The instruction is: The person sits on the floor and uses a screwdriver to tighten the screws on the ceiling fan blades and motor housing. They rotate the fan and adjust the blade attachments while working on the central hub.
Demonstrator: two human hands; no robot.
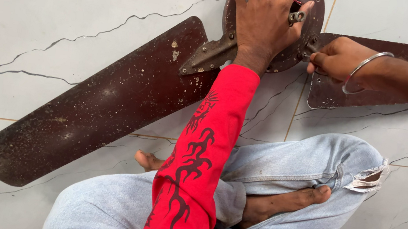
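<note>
Left hand (262,26) is spread flat on the hub (302,38); right hand (336,58), fisted round a tool, works a blade (370,92) screw; steady turning is needed next

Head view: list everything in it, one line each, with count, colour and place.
fan blades: two, dark brown and speckled, flat on the floor left and right of the hub
fan motor hub: one, brown round plate, top centre
blade bracket: one, dull metal, joining the left blade to the hub
floor tiles: white, grey-veined, throughout
bangle: one, silver, right wrist
jeans: light blue, torn knee, bottom
left hand: pressed flat on the hub
right hand: grip closed at the hub's right edge
</note>
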